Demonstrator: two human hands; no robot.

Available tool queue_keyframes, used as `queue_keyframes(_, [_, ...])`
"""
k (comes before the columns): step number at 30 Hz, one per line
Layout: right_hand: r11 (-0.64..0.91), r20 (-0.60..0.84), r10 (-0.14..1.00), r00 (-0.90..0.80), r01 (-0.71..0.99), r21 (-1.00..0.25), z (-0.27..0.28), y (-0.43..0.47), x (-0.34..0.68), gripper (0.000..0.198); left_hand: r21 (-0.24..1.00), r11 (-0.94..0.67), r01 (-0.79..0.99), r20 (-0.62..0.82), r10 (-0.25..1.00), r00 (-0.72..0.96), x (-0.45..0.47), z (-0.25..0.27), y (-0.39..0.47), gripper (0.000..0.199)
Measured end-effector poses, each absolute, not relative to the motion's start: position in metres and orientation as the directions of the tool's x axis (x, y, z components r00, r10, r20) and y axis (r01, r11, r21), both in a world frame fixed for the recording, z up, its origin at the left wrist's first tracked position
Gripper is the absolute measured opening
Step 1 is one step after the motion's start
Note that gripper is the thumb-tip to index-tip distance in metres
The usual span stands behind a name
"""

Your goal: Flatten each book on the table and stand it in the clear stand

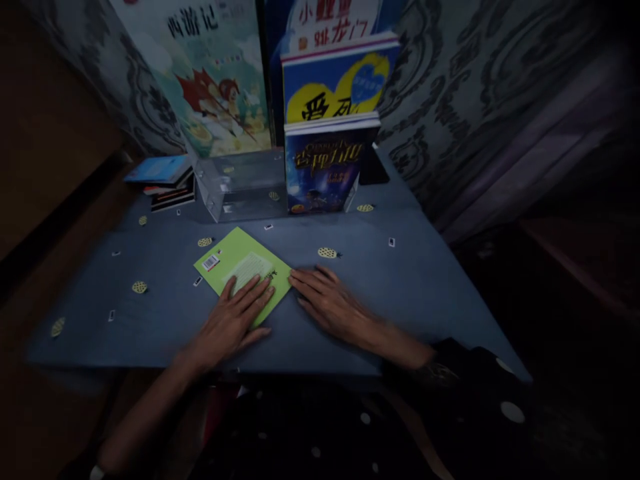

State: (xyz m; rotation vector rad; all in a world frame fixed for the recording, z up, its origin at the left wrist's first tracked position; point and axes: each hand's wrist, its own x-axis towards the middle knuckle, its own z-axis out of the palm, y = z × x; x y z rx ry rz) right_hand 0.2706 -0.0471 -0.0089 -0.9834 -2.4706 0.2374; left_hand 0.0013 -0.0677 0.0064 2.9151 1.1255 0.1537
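Note:
A thin green book (230, 248) lies on the table with its barcode and a pale text block facing up, turned at an angle to the table's edge. My left hand (231, 320) rests flat over its near part, fingers stretched and thumb apart, hiding some of the text. At the book's right corner, my right hand (330, 300) lies palm down with its fingertips touching or just beside that corner. Its fingers are stretched out and close together, and nothing shows in its grasp.
A clear acrylic book stand (245, 200) at the back holds several upright books, including a dark blue one (323, 170) at the front right. A small stack of books (163, 177) lies left of it. A blue cloth with pineapple prints (425, 293) covers the table, and a patterned wall (450, 120) rises behind.

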Motion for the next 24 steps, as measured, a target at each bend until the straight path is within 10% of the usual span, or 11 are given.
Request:
queue_keyframes(9, [0.735, 0.294, 0.676, -0.676, 0.587, -0.34, -0.003, -0.012, 0.241, 0.043, 0.119, -0.638, 0.761, 0.049, 0.769, 0.637, -0.017, 0.01, -0.045, 0.055])
queue_keyframes(24, [0.703, 0.242, 0.702, -0.67, 0.599, -0.383, -0.015, -0.047, 0.254, 0.072, -0.108, -0.669, 0.735, 0.208, 0.708, 0.675, -0.044, -0.032, -0.047, 0.081])
